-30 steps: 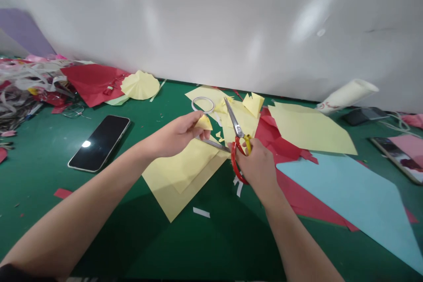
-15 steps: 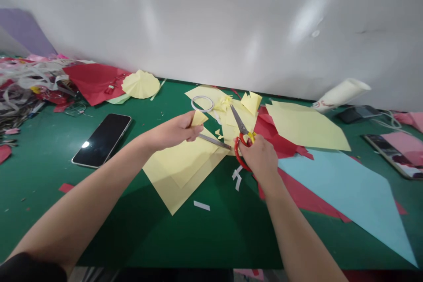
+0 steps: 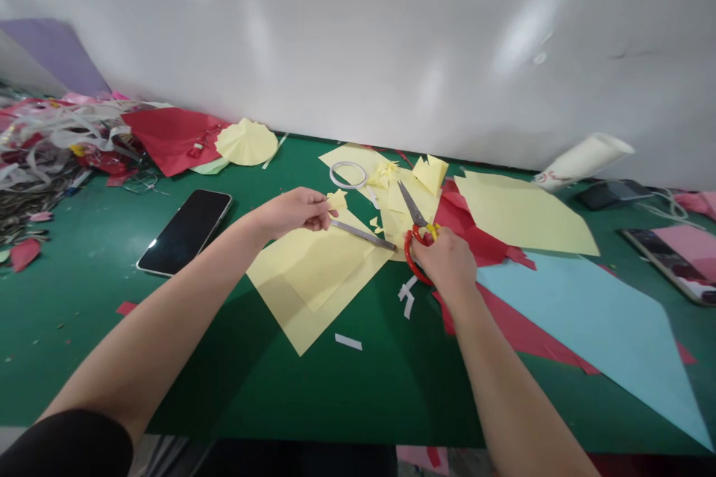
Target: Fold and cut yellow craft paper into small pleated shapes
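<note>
Above the green table, the left hand pinches a small yellow paper piece near larger yellow sheets, while the right hand, apart from it, grips the scissors by their handles.

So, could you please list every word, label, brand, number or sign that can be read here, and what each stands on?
No text can be read.
Cream-white rolled cylinder, back right: a red marking, too small and blurred to read.
Flat rectangular phone, far right: nothing legible.
Black-screened rectangular phone, left: no lettering visible.
Red-and-yellow-handled metal scissors in the right hand: no readable marking.
</note>
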`<state>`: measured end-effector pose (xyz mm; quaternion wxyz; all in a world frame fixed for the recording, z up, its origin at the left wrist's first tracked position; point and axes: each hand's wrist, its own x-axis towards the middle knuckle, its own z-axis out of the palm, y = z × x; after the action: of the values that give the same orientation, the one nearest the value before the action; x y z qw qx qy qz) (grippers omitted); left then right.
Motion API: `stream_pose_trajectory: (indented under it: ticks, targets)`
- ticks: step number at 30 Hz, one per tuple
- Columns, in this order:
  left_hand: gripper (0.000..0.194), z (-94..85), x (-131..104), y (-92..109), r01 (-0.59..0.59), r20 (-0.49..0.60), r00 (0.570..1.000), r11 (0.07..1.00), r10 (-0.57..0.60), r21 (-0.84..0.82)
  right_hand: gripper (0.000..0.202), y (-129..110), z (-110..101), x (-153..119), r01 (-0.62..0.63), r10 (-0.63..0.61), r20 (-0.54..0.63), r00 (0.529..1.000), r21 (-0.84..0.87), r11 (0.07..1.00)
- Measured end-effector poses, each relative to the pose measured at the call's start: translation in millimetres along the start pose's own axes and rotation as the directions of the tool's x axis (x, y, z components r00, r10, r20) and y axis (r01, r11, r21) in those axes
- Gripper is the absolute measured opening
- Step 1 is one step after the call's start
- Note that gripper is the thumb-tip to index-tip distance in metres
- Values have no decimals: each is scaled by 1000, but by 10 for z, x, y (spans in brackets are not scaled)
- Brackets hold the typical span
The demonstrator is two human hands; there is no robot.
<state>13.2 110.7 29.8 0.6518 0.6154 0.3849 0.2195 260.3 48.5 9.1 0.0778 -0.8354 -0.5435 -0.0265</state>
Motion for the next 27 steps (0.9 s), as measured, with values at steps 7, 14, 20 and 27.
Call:
stream_pose_trajectory:
  ticks: [7, 14, 20, 27]
  targets:
    - [28, -201, 46, -137, 142, -273, 961, 910, -33, 390, 35, -11, 8, 12, 6, -6, -12, 1000, -14, 1000]
    - [25, -372, 35, -234, 217, -357, 934, 816, -14, 536, 36, 6, 29, 21, 14, -16, -87, 996, -20, 1000]
    - [11, -451, 9, -202, 229, -281, 959, 681, -35, 695, 40, 8, 53, 37, 56, -59, -134, 989, -21, 998]
    - [14, -434, -53, -109, 301, -362, 931, 456, 51, 838, 45, 5, 69, 47, 81, -84, -119, 989, -32, 996]
